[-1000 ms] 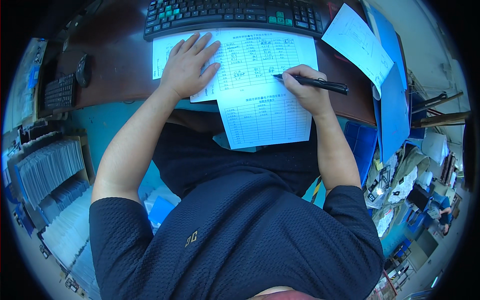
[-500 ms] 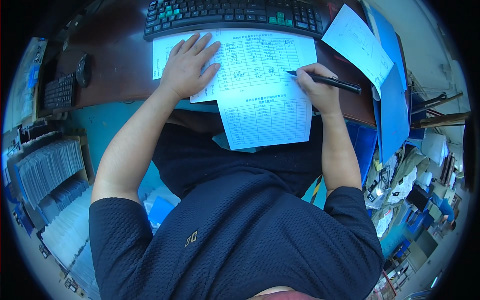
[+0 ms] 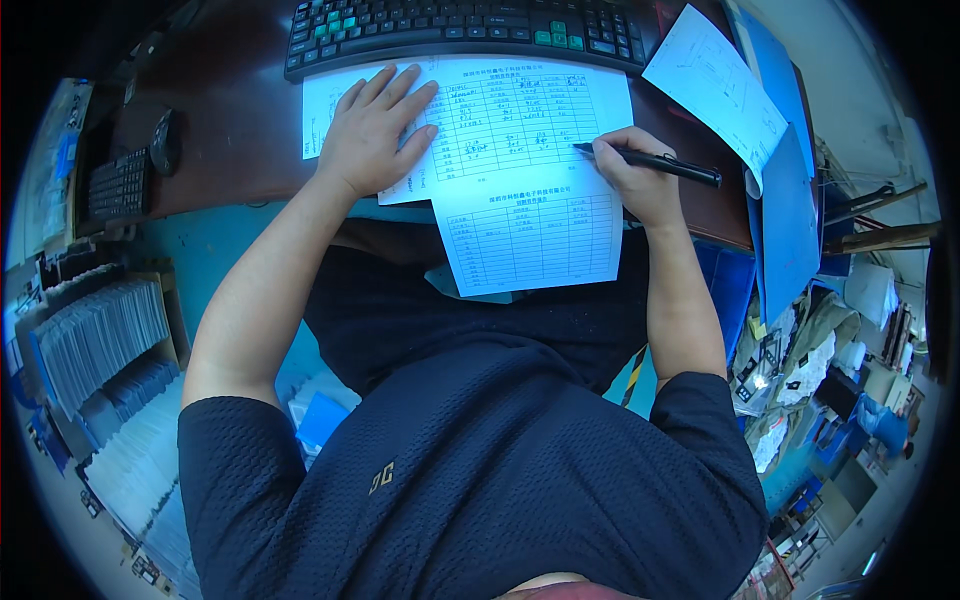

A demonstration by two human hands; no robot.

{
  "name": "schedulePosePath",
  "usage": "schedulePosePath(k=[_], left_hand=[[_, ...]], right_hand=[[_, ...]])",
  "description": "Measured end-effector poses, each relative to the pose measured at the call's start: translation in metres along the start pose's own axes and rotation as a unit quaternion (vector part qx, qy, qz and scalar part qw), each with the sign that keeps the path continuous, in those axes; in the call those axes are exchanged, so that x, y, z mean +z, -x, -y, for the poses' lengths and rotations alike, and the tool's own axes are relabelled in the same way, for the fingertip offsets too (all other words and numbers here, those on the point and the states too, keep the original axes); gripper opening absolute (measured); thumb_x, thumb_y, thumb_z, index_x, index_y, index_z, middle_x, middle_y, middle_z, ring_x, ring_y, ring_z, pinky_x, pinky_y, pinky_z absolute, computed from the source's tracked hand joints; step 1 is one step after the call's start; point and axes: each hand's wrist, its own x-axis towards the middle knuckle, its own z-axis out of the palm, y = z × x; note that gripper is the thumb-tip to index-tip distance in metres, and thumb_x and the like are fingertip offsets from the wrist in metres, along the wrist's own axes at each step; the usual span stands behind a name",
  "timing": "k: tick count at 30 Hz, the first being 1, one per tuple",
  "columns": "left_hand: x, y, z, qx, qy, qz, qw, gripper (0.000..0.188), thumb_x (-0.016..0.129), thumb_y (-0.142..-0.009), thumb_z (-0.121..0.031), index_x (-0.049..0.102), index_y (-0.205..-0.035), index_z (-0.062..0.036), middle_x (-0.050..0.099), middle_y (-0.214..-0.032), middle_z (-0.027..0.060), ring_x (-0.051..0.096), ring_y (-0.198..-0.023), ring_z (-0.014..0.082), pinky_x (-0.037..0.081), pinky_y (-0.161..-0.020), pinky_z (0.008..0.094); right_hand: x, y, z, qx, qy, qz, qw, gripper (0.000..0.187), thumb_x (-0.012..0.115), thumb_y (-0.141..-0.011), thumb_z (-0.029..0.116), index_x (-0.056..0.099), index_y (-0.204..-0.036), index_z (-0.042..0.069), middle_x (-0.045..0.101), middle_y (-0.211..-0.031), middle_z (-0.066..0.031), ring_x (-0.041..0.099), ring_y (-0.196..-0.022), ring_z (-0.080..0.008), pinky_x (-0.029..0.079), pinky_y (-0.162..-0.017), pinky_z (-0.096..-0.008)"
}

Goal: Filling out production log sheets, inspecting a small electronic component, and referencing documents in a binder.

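A white printed form [image 3: 530,240] with two tables lies on the desk, its lower part hanging past the near edge. Handwriting in dark ink fills many cells of the upper table; the lower table is blank. My right hand [image 3: 640,180] grips a black pen [image 3: 672,166], its tip at the right-hand columns of the upper table. My left hand [image 3: 377,130] lies flat with fingers spread over the form's left edge and the other papers [image 3: 318,112] under it.
A black keyboard [image 3: 450,30] borders the papers at the far side. To the right are a loose drawing sheet [image 3: 715,85] and blue folders [image 3: 785,225]. A mouse [image 3: 165,142] and second keyboard [image 3: 118,185] sit at the left. Stacked sheets [image 3: 100,335] fill a floor-side rack.
The pen tip stays near the same row, with a little more handwriting in the right column. The papers have shifted very slightly left in view; my left hand still rests on them.
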Motion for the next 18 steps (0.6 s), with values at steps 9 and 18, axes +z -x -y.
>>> schedulePosePath(k=[9, 18], left_hand=[[-0.001, 0.000, 0.000, -0.003, -0.009, 0.001, 1.000, 0.052, 0.046, -0.101, -0.047, 0.048, -0.149, -0.0270, 0.039, -0.160, 0.0055, 0.029, -0.151, 0.0288, 0.020, -0.123, 0.0507], [0.003, 0.003, -0.002, -0.023, -0.005, -0.010, 1.000, 0.052, 0.046, -0.102, -0.047, 0.048, -0.150, -0.0270, 0.038, -0.160, 0.0073, 0.028, -0.151, 0.0293, 0.021, -0.123, 0.0508]], right_hand=[[0.006, 0.003, -0.001, 0.015, -0.019, -0.015, 1.000, 0.016, 0.071, -0.086, 0.015, 0.073, -0.086, 0.000, 0.070, -0.077, -0.0087, 0.066, -0.068, -0.0153, 0.054, -0.064, -0.0281], [0.063, 0.009, 0.049, -0.063, -0.047, 0.080, 0.994, 0.022, 0.070, -0.087, 0.021, 0.073, -0.092, 0.000, 0.071, -0.085, -0.0130, 0.069, -0.075, -0.0215, 0.055, -0.068, -0.0295]])
